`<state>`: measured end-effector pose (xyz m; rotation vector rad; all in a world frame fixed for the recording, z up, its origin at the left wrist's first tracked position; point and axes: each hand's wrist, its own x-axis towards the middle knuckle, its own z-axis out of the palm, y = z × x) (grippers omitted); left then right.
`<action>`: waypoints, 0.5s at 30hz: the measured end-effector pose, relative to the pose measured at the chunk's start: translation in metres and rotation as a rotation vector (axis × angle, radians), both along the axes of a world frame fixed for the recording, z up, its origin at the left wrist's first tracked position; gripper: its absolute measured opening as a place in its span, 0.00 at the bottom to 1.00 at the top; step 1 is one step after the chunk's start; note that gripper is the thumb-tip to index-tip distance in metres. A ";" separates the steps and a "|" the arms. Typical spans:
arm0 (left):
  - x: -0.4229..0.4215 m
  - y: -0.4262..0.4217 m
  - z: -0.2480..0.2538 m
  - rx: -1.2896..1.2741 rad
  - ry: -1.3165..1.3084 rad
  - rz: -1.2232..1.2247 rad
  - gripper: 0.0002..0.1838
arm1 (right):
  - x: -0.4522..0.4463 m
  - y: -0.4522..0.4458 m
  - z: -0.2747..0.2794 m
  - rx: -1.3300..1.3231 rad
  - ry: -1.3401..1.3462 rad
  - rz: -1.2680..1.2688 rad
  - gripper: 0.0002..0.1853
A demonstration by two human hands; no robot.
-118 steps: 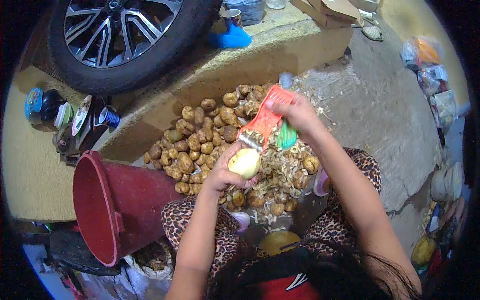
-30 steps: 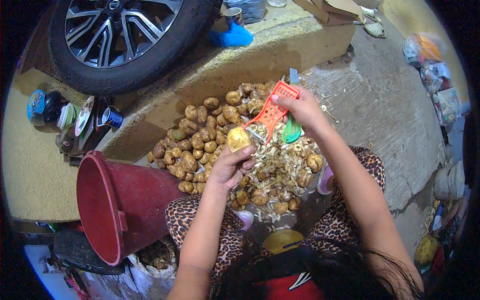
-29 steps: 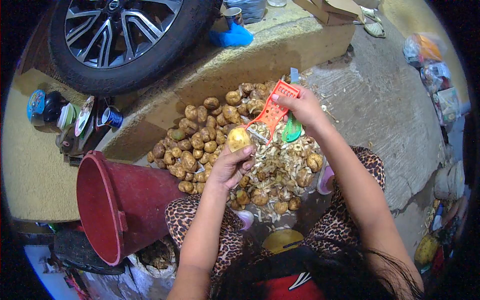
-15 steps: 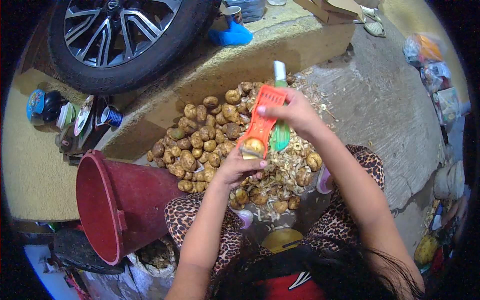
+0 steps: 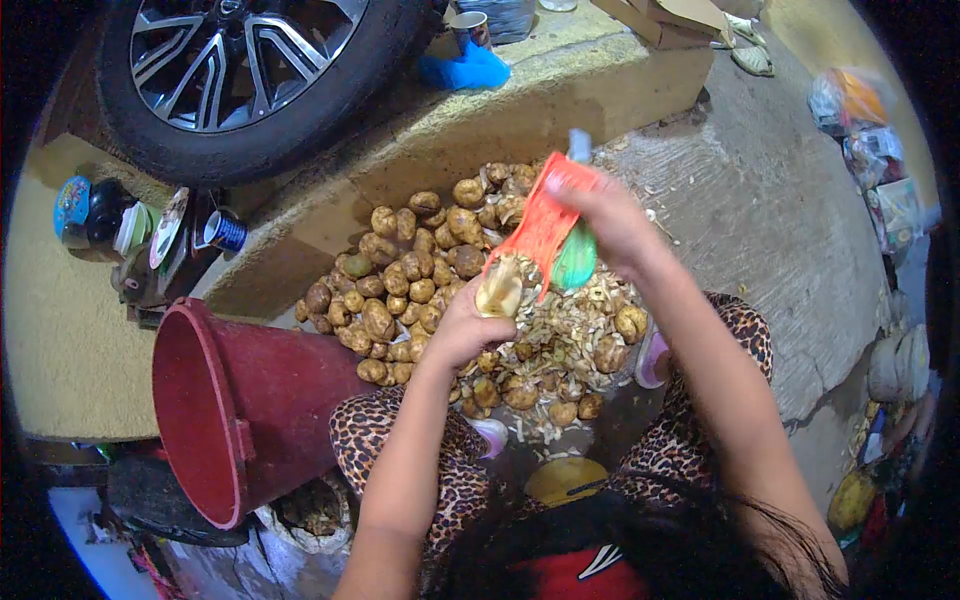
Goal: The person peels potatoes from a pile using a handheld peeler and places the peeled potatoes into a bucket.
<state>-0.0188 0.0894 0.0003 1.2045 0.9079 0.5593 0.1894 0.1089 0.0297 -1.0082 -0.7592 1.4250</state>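
Note:
My left hand (image 5: 468,328) is closed around a partly peeled potato (image 5: 500,288), its pale flesh showing. In my right hand (image 5: 615,222) is an orange peeler (image 5: 540,225), blurred by motion, with its lower end against or just above the potato. A green tool (image 5: 575,258) with a pale end sticks out from the same hand; its kind is unclear, and part of it is hidden behind the peeler and fingers. Beneath the hands lie many peel scraps (image 5: 570,335). A heap of unpeeled potatoes (image 5: 395,280) spreads to the left of them.
A dark red bucket (image 5: 270,400) lies tilted at the left, its mouth toward the left. A car wheel (image 5: 300,130) rests on the concrete ledge (image 5: 560,110) behind the heap. A blue plastic bag (image 5: 465,68) and a cup (image 5: 470,30) sit on that ledge.
The peeler and green tool have moved up and right with my right hand. More bare flesh of the potato shows, and the peeler no longer frames it. My left hand has shifted slightly.

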 end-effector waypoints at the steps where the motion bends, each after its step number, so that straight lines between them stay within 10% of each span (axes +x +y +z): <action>1: 0.003 -0.001 0.002 0.063 0.039 0.019 0.27 | -0.012 -0.007 0.000 0.000 -0.159 0.040 0.09; 6: 0.003 -0.005 0.007 0.161 0.188 -0.009 0.29 | 0.013 0.010 -0.014 0.086 -0.548 -0.193 0.08; 9: 0.003 -0.008 0.011 0.220 0.189 0.005 0.29 | 0.030 0.022 -0.020 0.021 -0.076 -0.231 0.07; 15: 0.009 -0.012 0.014 0.404 0.304 0.038 0.28 | 0.001 0.010 -0.041 0.011 -0.327 -0.168 0.08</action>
